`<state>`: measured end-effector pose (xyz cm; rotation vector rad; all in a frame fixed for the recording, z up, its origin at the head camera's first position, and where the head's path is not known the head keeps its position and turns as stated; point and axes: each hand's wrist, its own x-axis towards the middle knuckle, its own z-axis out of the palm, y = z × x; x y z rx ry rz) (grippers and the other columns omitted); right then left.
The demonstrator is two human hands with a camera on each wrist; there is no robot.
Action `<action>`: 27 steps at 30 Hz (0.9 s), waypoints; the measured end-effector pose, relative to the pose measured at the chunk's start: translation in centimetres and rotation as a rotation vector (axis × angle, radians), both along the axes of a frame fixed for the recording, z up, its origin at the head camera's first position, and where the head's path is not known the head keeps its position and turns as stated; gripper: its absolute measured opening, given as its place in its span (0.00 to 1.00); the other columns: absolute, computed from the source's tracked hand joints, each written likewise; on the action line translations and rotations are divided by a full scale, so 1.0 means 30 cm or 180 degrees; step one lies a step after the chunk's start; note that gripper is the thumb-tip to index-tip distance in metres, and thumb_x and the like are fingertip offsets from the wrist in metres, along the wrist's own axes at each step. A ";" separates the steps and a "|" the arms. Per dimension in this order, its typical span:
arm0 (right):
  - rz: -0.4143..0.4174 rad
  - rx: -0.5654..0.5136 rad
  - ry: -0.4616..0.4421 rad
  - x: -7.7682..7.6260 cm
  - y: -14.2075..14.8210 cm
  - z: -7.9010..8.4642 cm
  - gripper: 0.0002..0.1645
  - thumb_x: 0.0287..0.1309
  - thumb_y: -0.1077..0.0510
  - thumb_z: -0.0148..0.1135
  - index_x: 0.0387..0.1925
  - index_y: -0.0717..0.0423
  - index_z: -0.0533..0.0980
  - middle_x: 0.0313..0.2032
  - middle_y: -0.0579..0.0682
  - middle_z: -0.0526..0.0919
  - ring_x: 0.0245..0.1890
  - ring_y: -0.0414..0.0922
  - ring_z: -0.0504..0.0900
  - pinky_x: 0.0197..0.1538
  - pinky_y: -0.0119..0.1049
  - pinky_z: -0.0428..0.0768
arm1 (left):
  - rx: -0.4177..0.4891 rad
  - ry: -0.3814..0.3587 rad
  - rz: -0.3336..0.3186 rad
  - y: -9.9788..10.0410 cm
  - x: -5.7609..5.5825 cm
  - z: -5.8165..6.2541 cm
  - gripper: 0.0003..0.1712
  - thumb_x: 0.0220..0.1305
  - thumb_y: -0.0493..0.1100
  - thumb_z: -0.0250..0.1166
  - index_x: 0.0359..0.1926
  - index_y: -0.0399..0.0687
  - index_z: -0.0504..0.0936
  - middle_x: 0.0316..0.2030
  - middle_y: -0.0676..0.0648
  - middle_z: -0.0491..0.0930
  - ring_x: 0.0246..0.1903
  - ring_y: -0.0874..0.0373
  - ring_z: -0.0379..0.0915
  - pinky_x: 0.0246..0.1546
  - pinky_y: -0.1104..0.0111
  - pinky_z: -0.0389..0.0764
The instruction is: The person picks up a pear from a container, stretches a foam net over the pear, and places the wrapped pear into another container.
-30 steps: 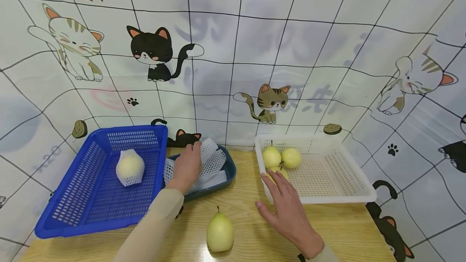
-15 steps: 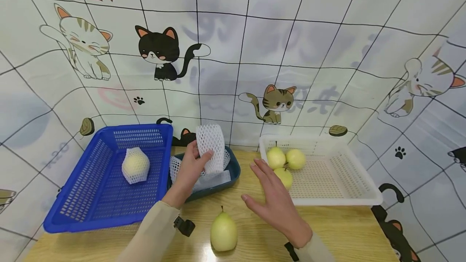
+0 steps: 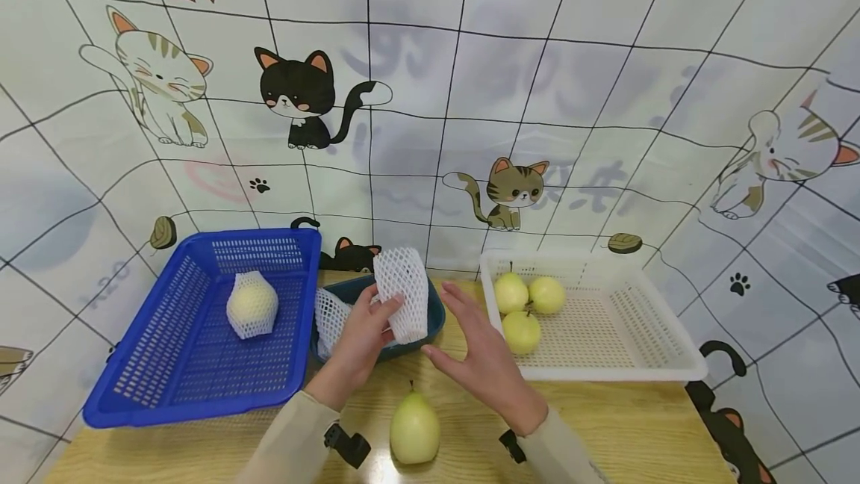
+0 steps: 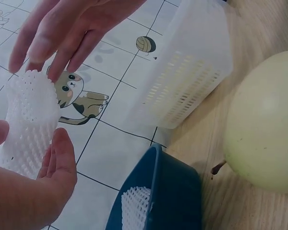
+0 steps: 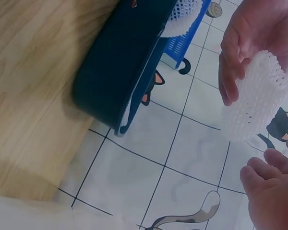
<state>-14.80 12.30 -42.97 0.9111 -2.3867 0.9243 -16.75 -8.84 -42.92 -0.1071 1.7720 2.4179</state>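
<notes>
My left hand (image 3: 356,346) pinches a white foam fruit net (image 3: 405,286) between thumb and fingers, holding it up over the dark teal basket (image 3: 438,314). My right hand (image 3: 485,364) is just right of the net, its thumb and fingers apart and holding nothing. In the left wrist view the right hand's fingertips (image 4: 41,48) come close to one end of the net (image 4: 31,120). A yellow-green pear (image 3: 414,430) stands upright on the table between my forearms, stem up. More foam nets (image 3: 331,317) lie in the teal basket, partly hidden by my left hand.
A blue plastic basket (image 3: 195,387) on the left holds one fruit in a foam net (image 3: 252,306). To the right, a white basket (image 3: 618,373) contains three pears (image 3: 521,332). A cat-printed cloth (image 3: 430,95) hangs behind the wooden table (image 3: 645,424).
My left hand has pulled a foam net up out of the teal basket and brought it right and nearer. My right hand has moved left from the white basket toward the net.
</notes>
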 end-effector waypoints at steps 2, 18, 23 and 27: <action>-0.0018 -0.0035 0.0042 -0.005 -0.013 -0.004 0.49 0.55 0.52 0.79 0.74 0.52 0.66 0.74 0.53 0.68 0.71 0.54 0.69 0.60 0.56 0.79 | -0.0001 0.0018 -0.0021 0.004 0.005 -0.005 0.34 0.78 0.43 0.58 0.76 0.39 0.54 0.59 0.37 0.79 0.49 0.56 0.82 0.47 0.65 0.82; -0.0064 -0.0533 0.0311 -0.034 -0.040 -0.039 0.18 0.59 0.71 0.69 0.50 0.58 0.81 0.47 0.51 0.83 0.46 0.46 0.86 0.48 0.42 0.86 | -0.0012 0.0220 -0.0103 0.036 0.021 -0.024 0.29 0.78 0.41 0.57 0.72 0.38 0.59 0.55 0.39 0.82 0.47 0.57 0.83 0.52 0.60 0.82; -0.0298 -0.0760 0.0169 -0.044 -0.034 -0.038 0.16 0.59 0.73 0.67 0.46 0.56 0.82 0.43 0.50 0.84 0.42 0.43 0.86 0.43 0.37 0.87 | -0.0007 0.0156 -0.0148 0.033 0.026 -0.025 0.34 0.79 0.47 0.56 0.74 0.37 0.54 0.58 0.36 0.78 0.50 0.50 0.82 0.54 0.57 0.83; -0.0411 -0.1042 -0.0284 -0.051 -0.018 -0.038 0.14 0.65 0.71 0.64 0.48 0.55 0.83 0.43 0.49 0.84 0.42 0.43 0.86 0.44 0.33 0.86 | 0.0048 0.0166 -0.0209 0.015 0.040 -0.034 0.42 0.81 0.60 0.48 0.78 0.37 0.47 0.68 0.30 0.66 0.62 0.39 0.73 0.59 0.53 0.79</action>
